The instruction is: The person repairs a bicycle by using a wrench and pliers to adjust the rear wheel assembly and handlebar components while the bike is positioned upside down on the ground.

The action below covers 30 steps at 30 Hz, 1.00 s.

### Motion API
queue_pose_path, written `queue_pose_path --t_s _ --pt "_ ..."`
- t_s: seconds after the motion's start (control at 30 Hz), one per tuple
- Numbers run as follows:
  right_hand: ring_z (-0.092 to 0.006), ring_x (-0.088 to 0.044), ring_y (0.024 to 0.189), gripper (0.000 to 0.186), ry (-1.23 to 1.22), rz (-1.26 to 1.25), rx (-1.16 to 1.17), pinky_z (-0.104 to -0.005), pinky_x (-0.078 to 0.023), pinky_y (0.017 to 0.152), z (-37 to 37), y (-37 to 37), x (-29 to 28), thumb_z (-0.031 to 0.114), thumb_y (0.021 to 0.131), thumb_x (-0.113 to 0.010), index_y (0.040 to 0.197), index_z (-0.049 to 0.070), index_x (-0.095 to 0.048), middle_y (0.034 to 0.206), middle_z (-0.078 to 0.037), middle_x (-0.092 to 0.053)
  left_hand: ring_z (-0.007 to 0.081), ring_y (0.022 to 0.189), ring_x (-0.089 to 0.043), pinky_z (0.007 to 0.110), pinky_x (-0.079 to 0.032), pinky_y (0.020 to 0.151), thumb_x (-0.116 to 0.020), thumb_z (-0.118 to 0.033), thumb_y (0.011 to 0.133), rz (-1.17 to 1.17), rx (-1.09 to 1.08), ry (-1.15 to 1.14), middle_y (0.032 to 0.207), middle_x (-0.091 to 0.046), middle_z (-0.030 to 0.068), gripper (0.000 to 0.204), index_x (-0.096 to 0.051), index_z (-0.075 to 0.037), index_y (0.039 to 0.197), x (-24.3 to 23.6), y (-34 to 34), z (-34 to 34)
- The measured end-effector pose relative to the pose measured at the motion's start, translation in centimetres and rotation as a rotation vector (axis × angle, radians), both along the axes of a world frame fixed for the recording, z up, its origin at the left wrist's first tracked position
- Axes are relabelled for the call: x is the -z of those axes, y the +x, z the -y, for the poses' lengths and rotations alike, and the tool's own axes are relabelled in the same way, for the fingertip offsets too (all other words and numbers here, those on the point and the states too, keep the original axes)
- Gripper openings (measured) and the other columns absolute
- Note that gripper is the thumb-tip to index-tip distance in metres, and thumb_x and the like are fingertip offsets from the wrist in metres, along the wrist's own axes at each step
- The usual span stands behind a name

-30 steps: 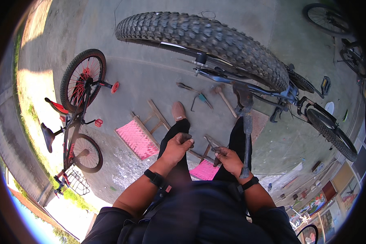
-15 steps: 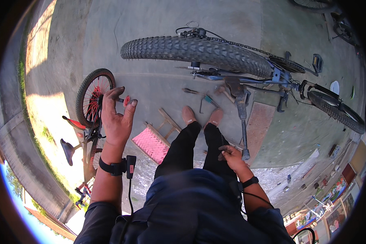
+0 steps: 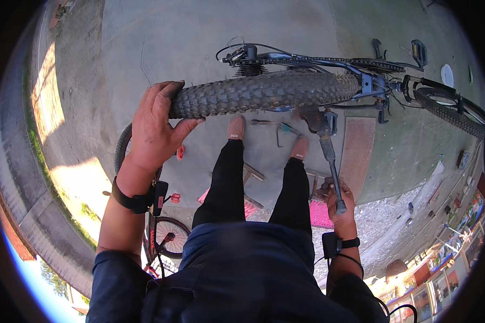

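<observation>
A bicycle, apparently upside down, stretches across the head view with its knobbly rear tyre (image 3: 269, 94) edge-on towards me. My left hand (image 3: 159, 124) grips the left end of this tyre, fingers over the far side and thumb on the near side. From the frame a metal kickstand (image 3: 328, 148) sticks out towards me. Behind its tip is my right hand (image 3: 344, 202), fingers curled and partly hidden by the kickstand; what they hold, or whether they touch it, cannot be made out. The chain (image 3: 318, 63) runs along the wheel's far side.
Hand tools including a hex key (image 3: 278, 135) lie on the floor by my shoes. A reddish board (image 3: 357, 151) is to their right. Pink woven seating (image 3: 320, 214) with wooden legs shows behind my legs. Another bicycle's wheel (image 3: 172, 237) is beside my left forearm.
My left hand has come onto the rear tyre. My right hand has moved right and up, behind the kickstand tip. The view has shifted, and the pink seat now shows behind my legs.
</observation>
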State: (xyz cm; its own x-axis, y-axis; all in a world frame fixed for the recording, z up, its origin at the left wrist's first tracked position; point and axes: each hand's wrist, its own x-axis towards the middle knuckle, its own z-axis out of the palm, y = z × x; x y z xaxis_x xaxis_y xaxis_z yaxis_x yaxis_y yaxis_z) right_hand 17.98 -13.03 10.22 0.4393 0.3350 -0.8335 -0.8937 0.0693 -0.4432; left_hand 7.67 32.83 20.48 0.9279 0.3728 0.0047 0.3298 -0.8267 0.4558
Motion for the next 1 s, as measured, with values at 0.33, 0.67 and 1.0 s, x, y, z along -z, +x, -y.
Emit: queue_pose_path --t_s 0.33,0.67,1.0 --pt "-0.0152 -0.065 0.066 0.042 -0.368 0.330 -0.353 -0.0223 -0.045 0.049 -6.0 0.1 -10.6 0.036 0.096 -0.060 0.115 -0.003 -0.059 0.089 -0.007 -0.062 0.0367 0.098 -0.059 0.041 -0.050 0.082 -0.082 -0.018 0.068 0.033 0.099 0.008 0.112 -0.059 0.0172 0.063 -0.052 0.001 0.120 1.3 -0.9 -1.9" --pt "-0.0054 -0.046 0.049 0.024 -0.479 0.488 -0.378 -0.0223 -0.037 0.046 -6.6 -0.7 -9.4 0.022 0.098 -0.058 0.084 0.002 -0.056 0.058 0.002 -0.048 0.0312 0.088 -0.059 0.039 -0.050 0.074 -0.082 -0.029 0.067 0.014 0.386 0.234 0.093 -0.058 0.0127 0.052 -0.060 0.000 0.103 -1.8 11.0 5.0" --pt "-0.0047 -0.044 0.047 0.028 -0.553 0.565 -0.373 -0.0213 -0.033 0.043 -5.2 -1.0 -8.7 0.025 0.098 -0.056 0.081 0.003 -0.054 0.061 0.001 -0.047 0.0380 0.094 -0.059 0.044 -0.049 0.079 -0.076 -0.024 0.076 0.113 0.200 0.069 0.105 -0.057 0.0181 0.054 -0.052 0.002 0.117 1.7 1.5 -0.4"
